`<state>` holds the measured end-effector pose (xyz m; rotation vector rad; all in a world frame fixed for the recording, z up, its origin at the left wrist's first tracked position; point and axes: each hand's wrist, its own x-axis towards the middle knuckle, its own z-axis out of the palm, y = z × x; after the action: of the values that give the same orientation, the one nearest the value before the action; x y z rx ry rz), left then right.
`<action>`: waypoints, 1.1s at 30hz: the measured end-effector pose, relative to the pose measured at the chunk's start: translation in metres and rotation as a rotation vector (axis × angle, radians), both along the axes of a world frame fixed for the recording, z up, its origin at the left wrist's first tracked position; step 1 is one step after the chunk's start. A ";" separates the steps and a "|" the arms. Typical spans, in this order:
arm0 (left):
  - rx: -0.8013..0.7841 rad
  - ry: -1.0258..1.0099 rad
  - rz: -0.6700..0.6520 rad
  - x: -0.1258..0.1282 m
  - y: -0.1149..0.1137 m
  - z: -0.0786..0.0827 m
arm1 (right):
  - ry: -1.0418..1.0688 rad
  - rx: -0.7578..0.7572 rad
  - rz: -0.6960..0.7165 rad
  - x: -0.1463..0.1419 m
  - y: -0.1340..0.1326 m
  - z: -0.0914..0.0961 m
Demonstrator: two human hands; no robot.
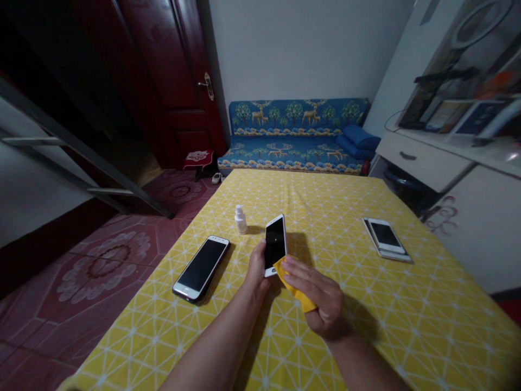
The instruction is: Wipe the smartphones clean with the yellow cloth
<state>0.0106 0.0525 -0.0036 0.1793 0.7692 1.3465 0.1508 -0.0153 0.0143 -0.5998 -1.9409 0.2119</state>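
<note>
My left hand [257, 265] grips a white smartphone [275, 244] by its left edge and lower part, tilted up above the table with its dark screen facing me. In my right hand [319, 296] is a yellow cloth [300, 296], pinched under the fingers and touching the phone's lower right edge. Just beyond the phone, to the left, a small white bottle [240, 221] stands upright. A larger phone [202, 267] with a white front and a dark case lies face up to the left of my hands.
A yellow patterned tablecloth [407, 336] covers the table. On its right side a small white phone [385, 236] rests on a larger flat device [372, 241]. A blue sofa [280, 146] stands past the far edge; a white cabinet [456, 201] is at the right.
</note>
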 end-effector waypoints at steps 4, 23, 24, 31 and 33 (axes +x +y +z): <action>0.038 0.009 0.019 0.002 0.002 -0.004 | 0.024 -0.003 -0.069 0.001 0.007 -0.007; 0.146 0.003 0.049 0.005 0.000 -0.005 | -0.182 -0.104 -0.437 0.005 0.030 -0.032; 0.142 -0.015 0.066 0.005 0.000 -0.005 | -0.198 -0.098 -0.419 0.002 0.027 -0.031; 0.111 -0.096 0.099 0.003 0.003 -0.009 | -0.211 -0.114 -0.350 -0.005 0.023 -0.027; 0.130 -0.092 0.083 0.004 0.003 -0.009 | -0.171 -0.143 -0.359 -0.003 0.025 -0.029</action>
<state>0.0145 0.0556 -0.0129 0.1882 0.6179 1.4745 0.1477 0.0102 -0.0144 -1.0781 -1.9509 0.0741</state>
